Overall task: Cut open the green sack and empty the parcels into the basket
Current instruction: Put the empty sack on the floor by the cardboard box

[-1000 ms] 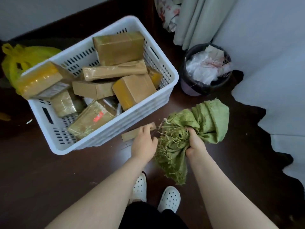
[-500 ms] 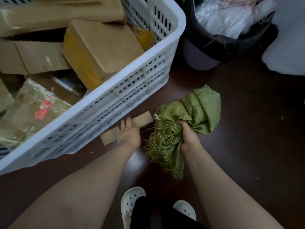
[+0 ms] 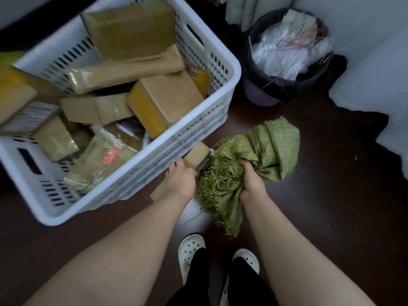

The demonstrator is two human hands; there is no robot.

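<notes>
The green sack (image 3: 262,151) is crumpled into a limp bundle with a frayed cut edge, and my right hand (image 3: 251,180) is shut on its middle, holding it above the floor. My left hand (image 3: 182,178) grips a long flat cardboard parcel (image 3: 196,154) beside the near right corner of the white slotted basket (image 3: 176,149); the parcel's far end sticks out past my fingers and its near end shows below my wrist. Several brown taped parcels (image 3: 165,100) lie heaped inside the basket.
A black-lined waste bin (image 3: 284,85) full of plastic and paper stands behind the sack, right of the basket. White fabric (image 3: 379,80) covers the floor at the right. My white clogs (image 3: 189,252) stand on the dark floor below my hands.
The view has pulled back and up, showing more of the basket and bin. My left hand has closed around the flat parcel and tilted it up beside the basket. The right hand still holds the sack.
</notes>
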